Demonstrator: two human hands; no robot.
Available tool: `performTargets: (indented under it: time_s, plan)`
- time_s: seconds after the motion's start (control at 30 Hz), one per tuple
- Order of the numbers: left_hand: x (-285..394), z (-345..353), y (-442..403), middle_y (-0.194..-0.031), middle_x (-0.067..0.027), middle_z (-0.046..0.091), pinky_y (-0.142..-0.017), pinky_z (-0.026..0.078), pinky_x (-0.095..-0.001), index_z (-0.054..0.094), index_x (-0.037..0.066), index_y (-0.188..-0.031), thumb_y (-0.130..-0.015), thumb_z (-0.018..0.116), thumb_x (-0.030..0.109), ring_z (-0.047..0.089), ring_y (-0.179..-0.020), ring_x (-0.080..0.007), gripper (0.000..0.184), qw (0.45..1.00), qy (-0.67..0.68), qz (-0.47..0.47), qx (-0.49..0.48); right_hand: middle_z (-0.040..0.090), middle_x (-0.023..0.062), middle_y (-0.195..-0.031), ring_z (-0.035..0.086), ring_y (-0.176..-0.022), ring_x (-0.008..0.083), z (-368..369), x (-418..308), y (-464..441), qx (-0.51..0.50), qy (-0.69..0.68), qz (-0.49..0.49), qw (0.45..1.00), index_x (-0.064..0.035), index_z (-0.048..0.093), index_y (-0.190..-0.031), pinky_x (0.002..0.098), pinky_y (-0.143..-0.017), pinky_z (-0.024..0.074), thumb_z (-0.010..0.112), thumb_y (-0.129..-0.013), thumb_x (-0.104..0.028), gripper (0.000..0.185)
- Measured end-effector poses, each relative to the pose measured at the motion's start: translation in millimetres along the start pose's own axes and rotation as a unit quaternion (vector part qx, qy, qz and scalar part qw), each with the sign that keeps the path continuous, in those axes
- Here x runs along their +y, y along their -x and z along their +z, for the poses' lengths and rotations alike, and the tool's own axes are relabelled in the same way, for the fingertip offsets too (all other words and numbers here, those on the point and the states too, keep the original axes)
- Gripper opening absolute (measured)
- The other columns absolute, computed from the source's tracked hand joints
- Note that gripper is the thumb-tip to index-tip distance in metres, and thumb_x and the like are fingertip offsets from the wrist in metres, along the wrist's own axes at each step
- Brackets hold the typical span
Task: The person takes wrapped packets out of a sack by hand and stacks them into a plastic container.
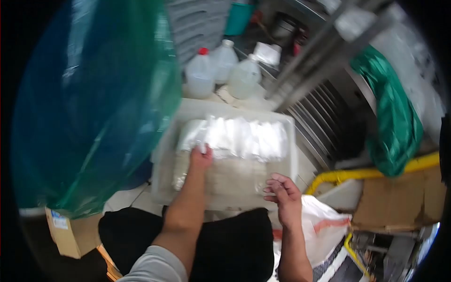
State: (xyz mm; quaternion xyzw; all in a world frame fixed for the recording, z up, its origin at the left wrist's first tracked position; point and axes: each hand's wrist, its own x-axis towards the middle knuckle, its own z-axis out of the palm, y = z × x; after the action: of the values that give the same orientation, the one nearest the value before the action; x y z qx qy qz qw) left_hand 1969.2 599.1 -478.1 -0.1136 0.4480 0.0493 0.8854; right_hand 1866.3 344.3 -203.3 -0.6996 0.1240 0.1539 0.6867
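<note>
A white plastic tub [225, 107] sits in front of me, holding a row of shiny clear plastic packets [244, 136] with pale contents. More pale, flat packets [235, 176] lie on the near side of that row, blurred. My left hand [202, 157] reaches into the tub, its fingers closed on the near end of a plastic packet [201, 134] at the row's left. Over the tub's near right corner, my right hand [284, 191] is raised with fingers loosely bent and apart; nothing shows in it.
Several plastic jugs [199, 75] stand behind the tub. A large green plastic bag [94, 108] fills the left side. At right are metal rack bars [324, 61], a green bag [392, 117], a yellow rail [376, 174], cardboard [399, 199] and a white sack [314, 230].
</note>
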Motion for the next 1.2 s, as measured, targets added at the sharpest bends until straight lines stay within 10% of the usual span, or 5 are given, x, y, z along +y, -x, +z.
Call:
performTargets:
  time_s: [0.23,0.43,0.8,1.0,1.2]
  plan:
    - [17.8,-9.0,21.3,-0.107,-0.0216,0.06,-0.078,0.059,-0.0376,0.044,-0.008,-0.12,-0.094,0.056,0.036,0.065,-0.094,-0.0315,0.052,0.982,-0.19,0.002,-0.007,0.066,0.0061,-0.095,0.062,-0.081,0.0124,-185.8,11.1,72.5,0.252,0.094,-0.04,0.962,-0.0004,0.063,-0.112,0.025,-0.067,0.0518,0.057,-0.091,-0.012,0.025]
    - [-26.5,26.9,112.2,-0.091,-0.0123,0.06,-0.056,0.056,-0.0281,0.047,-0.003,-0.114,-0.089,0.064,0.038,0.062,-0.066,-0.0199,0.051,0.941,-0.327,0.061,0.056,0.069,0.0128,-0.09,0.065,-0.082,0.0285,-263.0,148.1,17.7,-0.062,0.594,-0.042,0.801,-0.0034,0.07,-0.095,0.0411,-0.074,0.0516,0.061,-0.085,-0.025,0.026]
    - [-94.7,112.6,337.6,-0.11,-0.0106,0.055,-0.057,0.05,-0.0292,0.027,0.007,-0.147,-0.087,0.067,0.019,0.059,-0.078,-0.0149,0.073,0.41,-0.882,0.145,-0.179,0.058,0.0191,-0.118,0.06,-0.105,0.0383,-174.7,225.5,67.8,-0.216,0.645,0.152,0.717,0.0001,0.055,-0.121,0.0472,-0.083,0.0515,0.059,-0.086,-0.028,0.045]
    - [-99.0,75.5,413.3,-0.114,-0.0109,0.053,-0.063,0.051,-0.0279,0.033,0.008,-0.145,-0.085,0.069,0.013,0.058,-0.081,-0.0137,0.071,0.466,-0.858,0.093,-0.196,0.053,0.0281,-0.113,0.059,-0.099,0.0427,-189.9,365.6,57.9,-0.176,0.578,0.149,0.783,0.0005,0.037,-0.131,0.05,-0.078,0.0513,0.05,-0.09,-0.022,0.049]
    - [-128.6,72.0,439.9,-0.117,-0.0103,0.052,-0.064,0.05,-0.0237,0.037,0.008,-0.143,-0.081,0.068,0.01,0.056,-0.078,-0.0109,0.069,0.422,-0.855,0.155,-0.259,0.06,0.0197,-0.102,0.062,-0.094,0.035,-173.8,484.2,45.0,-0.113,0.803,-0.023,0.585,0.002,0.04,-0.134,0.0491,-0.073,0.0493,0.053,-0.087,-0.022,0.054]
